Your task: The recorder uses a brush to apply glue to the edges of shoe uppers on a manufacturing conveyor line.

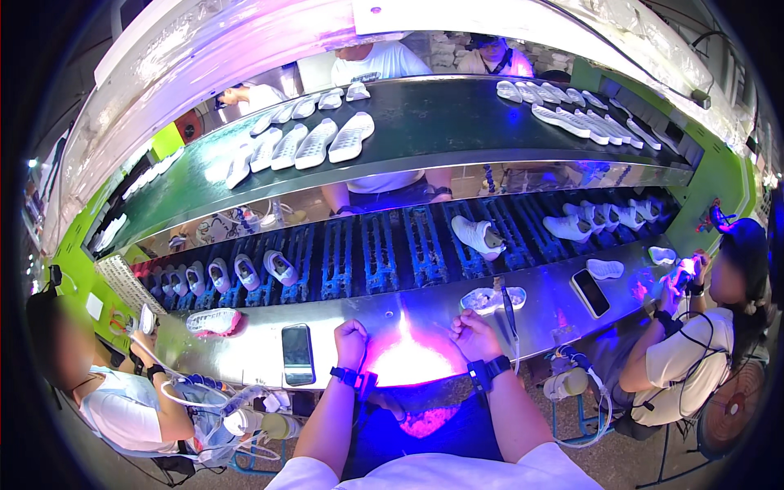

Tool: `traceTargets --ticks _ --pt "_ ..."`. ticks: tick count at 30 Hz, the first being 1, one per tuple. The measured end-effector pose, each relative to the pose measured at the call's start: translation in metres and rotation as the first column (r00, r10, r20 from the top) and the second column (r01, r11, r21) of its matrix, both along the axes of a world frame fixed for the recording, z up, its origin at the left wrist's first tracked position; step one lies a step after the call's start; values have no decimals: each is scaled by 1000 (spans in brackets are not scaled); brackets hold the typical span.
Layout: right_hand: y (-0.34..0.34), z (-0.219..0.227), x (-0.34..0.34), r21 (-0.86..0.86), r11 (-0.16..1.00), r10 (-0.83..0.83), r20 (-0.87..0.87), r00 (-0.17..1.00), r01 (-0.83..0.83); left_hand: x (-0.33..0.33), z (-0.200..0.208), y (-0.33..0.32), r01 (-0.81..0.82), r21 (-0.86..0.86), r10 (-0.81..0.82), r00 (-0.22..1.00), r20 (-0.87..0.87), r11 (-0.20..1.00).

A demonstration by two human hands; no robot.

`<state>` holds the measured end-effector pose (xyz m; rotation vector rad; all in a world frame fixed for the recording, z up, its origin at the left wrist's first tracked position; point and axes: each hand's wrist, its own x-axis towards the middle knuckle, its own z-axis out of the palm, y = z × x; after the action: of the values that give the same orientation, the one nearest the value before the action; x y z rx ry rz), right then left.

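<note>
My left hand (351,345) is closed in a loose fist above the metal ledge (339,314), its wrist resting near the front edge. My right hand (476,336) is also closed, fingers pinched together, just in front of a white tray (482,299) with a brush (510,314) leaning out of it. Whatever either hand might hold is hidden or too small to make out. A bright pink-white glow lies on the ledge between them. Beside my left hand lies a dark phone (298,354); further left sits a whitish shoe sole (214,321) with pink at its edge.
Behind the ledge runs a blue slatted conveyor (371,249) carrying a white shoe (478,237) and more shoes at both ends. White soles (314,145) stand on the green upper belt (433,122). Another phone (590,294) lies rightward. People work at both sides and opposite.
</note>
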<state>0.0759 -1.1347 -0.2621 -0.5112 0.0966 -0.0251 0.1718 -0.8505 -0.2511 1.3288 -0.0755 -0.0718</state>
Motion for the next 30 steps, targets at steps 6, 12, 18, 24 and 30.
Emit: traceTargets --ticks 6,12,18,24,30 --pt "0 -1 2 3 1000 10 -21 1000 -10 20 -49 12 -29 -66 31 999 41 997" --pt "-1 -4 1 4 1000 2 -9 1000 -2 14 -32 5 -23 -95 25 1000 19 995" --pt "2 -4 3 -6 1000 6 8 1000 -6 17 -38 9 -45 -48 46 998 31 998" --pt "1 -3 3 -11 1000 6 17 1000 -6 21 -47 9 -20 -44 23 998 66 999" --pt "2 -3 3 -13 1000 0 9 1000 0 28 -61 12 -10 -18 11 998 61 1000"
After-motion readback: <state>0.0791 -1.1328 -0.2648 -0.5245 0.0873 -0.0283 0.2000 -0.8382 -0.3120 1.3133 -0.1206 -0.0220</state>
